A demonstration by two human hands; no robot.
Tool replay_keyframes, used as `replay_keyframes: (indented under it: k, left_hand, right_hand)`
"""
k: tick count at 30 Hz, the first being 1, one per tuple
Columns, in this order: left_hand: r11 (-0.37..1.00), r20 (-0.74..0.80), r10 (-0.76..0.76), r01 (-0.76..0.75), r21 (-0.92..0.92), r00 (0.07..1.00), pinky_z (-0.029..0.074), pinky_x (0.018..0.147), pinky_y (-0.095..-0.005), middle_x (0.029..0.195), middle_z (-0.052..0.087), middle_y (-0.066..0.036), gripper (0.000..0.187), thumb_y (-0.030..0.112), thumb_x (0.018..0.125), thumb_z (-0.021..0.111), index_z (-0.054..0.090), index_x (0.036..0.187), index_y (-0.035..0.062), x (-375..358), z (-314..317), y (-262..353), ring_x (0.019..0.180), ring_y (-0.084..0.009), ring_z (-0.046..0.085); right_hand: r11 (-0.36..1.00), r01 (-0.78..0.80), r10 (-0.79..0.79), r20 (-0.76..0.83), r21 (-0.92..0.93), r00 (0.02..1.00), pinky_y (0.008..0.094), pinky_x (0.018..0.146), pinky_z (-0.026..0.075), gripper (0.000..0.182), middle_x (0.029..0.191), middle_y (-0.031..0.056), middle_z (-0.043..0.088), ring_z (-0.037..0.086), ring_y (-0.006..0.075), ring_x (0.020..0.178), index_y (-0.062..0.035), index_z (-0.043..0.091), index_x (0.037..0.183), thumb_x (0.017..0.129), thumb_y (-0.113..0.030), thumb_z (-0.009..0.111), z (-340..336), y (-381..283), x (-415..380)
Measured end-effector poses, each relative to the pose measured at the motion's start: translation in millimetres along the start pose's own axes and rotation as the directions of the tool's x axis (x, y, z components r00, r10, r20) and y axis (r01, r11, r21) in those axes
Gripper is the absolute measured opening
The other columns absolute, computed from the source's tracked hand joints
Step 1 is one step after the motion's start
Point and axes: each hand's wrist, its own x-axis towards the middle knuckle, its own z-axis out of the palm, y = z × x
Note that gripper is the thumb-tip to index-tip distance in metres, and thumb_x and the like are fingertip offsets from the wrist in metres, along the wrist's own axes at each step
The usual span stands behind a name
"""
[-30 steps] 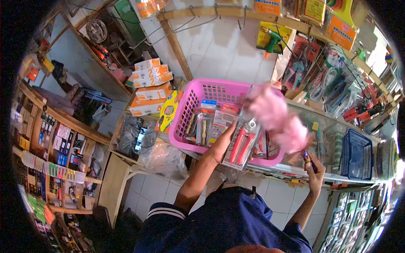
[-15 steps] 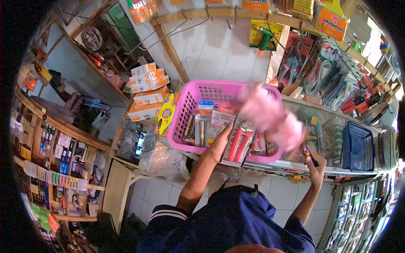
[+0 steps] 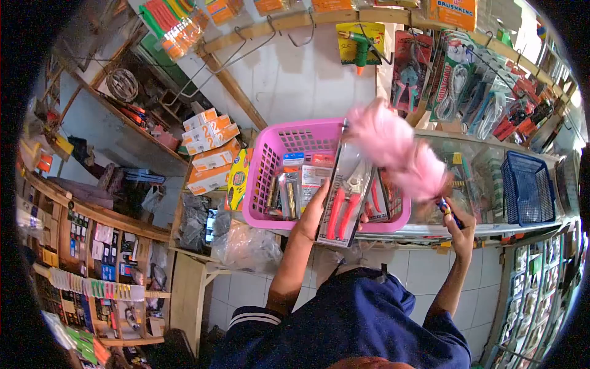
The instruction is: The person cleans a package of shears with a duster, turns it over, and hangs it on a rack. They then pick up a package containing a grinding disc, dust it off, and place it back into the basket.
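My left hand (image 3: 314, 212) grips a packaged pair of red-handled pruning shears (image 3: 344, 212) by its edges, tilted over the front of a pink plastic basket (image 3: 270, 224). In my right hand (image 3: 461, 226) is the dark handle of a fluffy pink duster (image 3: 399, 150). The duster's head is smeared by motion and overlaps the upper right of the shears' package. Other packaged tools (image 3: 292, 190) lie inside the basket, on the left. Another red-handled packaged tool (image 3: 377, 200) shows to the right of the shears.
The basket rests on a glass counter. To its left stand stacked orange and white boxes (image 3: 212, 157) and plastic bags (image 3: 246, 243). A blue basket (image 3: 528, 190) sits at the right. Packaged tools (image 3: 410, 74) hang from a wooden rail (image 3: 283, 24) above.
The pruning shears' package has come up more upright and its far end shows more. The duster has shifted slightly over it. The whole view has turned a little.
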Motion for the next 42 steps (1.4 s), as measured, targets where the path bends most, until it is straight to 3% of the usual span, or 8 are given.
replay_keyframes:
  k: [3, 12, 16, 20, 29, 32, 35, 42]
  left_hand:
    - [0.995, 0.059, 0.049, -0.043, -0.093, 0.997, 0.056, 0.078, -0.0476, 0.119, 0.06, -0.023, 0.072, 0.06, 0.097, 0.03, 0.045, 0.135, 0.0011, 0, 6, -1, 0.096, -0.0368, 0.065]
    - [1.0, 0.029, 0.009, -0.009, -0.005, 1.0, 0.055, 0.079, -0.0486, 0.12, 0.059, -0.024, 0.072, 0.059, 0.098, 0.029, 0.044, 0.137, 0.0001, 2, 1, 1, 0.097, -0.038, 0.064]
    - [0.983, -0.038, 0.059, -0.065, -0.171, 0.998, 0.055, 0.078, -0.0488, 0.12, 0.059, -0.025, 0.073, 0.06, 0.098, 0.028, 0.044, 0.136, -0.0004, 0, -1, -1, 0.097, -0.0383, 0.064]
    - [0.999, 0.028, 0.042, -0.042, -0.017, 0.999, 0.055, 0.078, -0.0503, 0.119, 0.059, -0.025, 0.075, 0.062, 0.097, 0.028, 0.043, 0.136, -0.0006, 3, -2, -2, 0.096, -0.0394, 0.064]
    - [0.996, 0.105, -0.073, 0.078, -0.046, 0.992, 0.055, 0.08, -0.0498, 0.12, 0.058, -0.027, 0.082, 0.066, 0.095, 0.028, 0.041, 0.138, -0.0024, 2, 2, -4, 0.097, -0.0395, 0.064]
    - [0.998, -0.013, -0.044, 0.044, 0.047, 0.999, 0.055, 0.075, -0.0491, 0.115, 0.059, -0.028, 0.085, 0.07, 0.092, 0.028, 0.04, 0.138, -0.0013, -2, 4, -8, 0.091, -0.039, 0.064]
    - [0.997, -0.05, -0.075, 0.074, -0.021, 0.996, 0.055, 0.075, -0.0494, 0.115, 0.059, -0.028, 0.087, 0.071, 0.091, 0.027, 0.039, 0.138, -0.0012, -1, 5, -6, 0.091, -0.0385, 0.064]
    - [0.992, -0.057, -0.117, 0.114, -0.061, 0.991, 0.055, 0.078, -0.0498, 0.119, 0.056, -0.029, 0.088, 0.072, 0.091, 0.026, 0.039, 0.14, 0.0001, -2, 2, -6, 0.094, -0.0392, 0.063]
  right_hand:
    - [0.997, 0.078, -0.073, 0.158, -0.023, 0.985, 0.0254, 0.067, 0.044, 0.044, 0.079, 0.0074, 0.065, 0.055, 0.0103, 0.072, 0.0042, 0.066, 0.115, 0.079, -0.02, 0.071, -10, 9, 3]
    - [0.988, 0.154, -0.154, 0.008, -0.009, 0.988, 0.027, 0.068, 0.045, 0.042, 0.085, 0.0112, 0.069, 0.058, 0.0132, 0.074, 0.0015, 0.069, 0.111, 0.074, -0.017, 0.075, -11, -1, 9]
    - [0.981, 0.186, -0.169, 0.209, -0.062, 0.963, 0.0265, 0.067, 0.044, 0.04, 0.083, 0.0107, 0.069, 0.057, 0.0123, 0.072, 0.0017, 0.069, 0.111, 0.074, -0.014, 0.075, -31, -3, 12]
    - [0.991, 0.099, -0.095, 0.045, -0.096, 0.994, 0.0266, 0.065, 0.043, 0.042, 0.079, 0.01, 0.068, 0.057, 0.0123, 0.069, 0.0014, 0.07, 0.11, 0.073, -0.017, 0.075, -35, -13, 8]
    - [0.969, 0.217, -0.198, 0.151, -0.121, 0.968, 0.0282, 0.067, 0.045, 0.043, 0.08, 0.0138, 0.07, 0.06, 0.015, 0.068, 0.0027, 0.07, 0.107, 0.07, -0.019, 0.075, -61, -29, 15]
    - [0.984, 0.168, -0.168, 0.005, -0.061, 0.986, 0.0281, 0.064, 0.045, 0.043, 0.081, 0.014, 0.07, 0.06, 0.0139, 0.066, 0.0028, 0.07, 0.107, 0.07, -0.019, 0.074, -50, -32, 17]
    - [0.962, 0.25, -0.231, 0.158, -0.112, 0.96, 0.027, 0.063, 0.045, 0.043, 0.082, 0.0132, 0.071, 0.059, 0.0127, 0.066, 0.0034, 0.07, 0.107, 0.071, -0.019, 0.074, -55, -26, 21]
    - [0.978, 0.184, -0.163, 0.19, -0.101, 0.968, 0.0262, 0.061, 0.044, 0.042, 0.08, 0.0118, 0.07, 0.059, 0.0125, 0.066, 0.0039, 0.07, 0.108, 0.071, -0.017, 0.074, -54, -32, 25]
